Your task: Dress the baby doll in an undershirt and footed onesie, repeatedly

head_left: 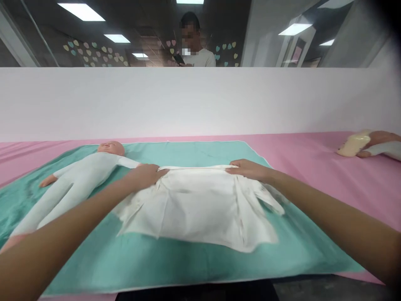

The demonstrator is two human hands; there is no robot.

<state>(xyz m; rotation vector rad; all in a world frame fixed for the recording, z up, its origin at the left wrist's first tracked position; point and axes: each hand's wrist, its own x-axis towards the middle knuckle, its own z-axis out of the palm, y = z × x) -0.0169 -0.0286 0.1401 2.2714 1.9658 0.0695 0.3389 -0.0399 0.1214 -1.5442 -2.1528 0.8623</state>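
A small white baby shirt [194, 205] hangs between my two hands, its upper edge drawn straight and its lower part spreading toward me over the green towel [200, 267]. My left hand [145, 175] is closed on the upper left corner of the shirt. At the upper right corner, my right hand [246, 169] pinches the cloth, and a sleeve droops beneath that wrist. To the left, a baby doll [84, 171] in a pale one-piece suit lies on its back on the towel, close to my left hand. My left forearm hides part of the doll's legs.
Pink cloth [300, 167] covers the table under the towel. At the far right, a bottle-like yellowish container [354, 143] lies beside another doll [384, 142]. A low white wall [200, 100] with glass above runs along the back; a person [202, 54] holding a phone shows in the glass.
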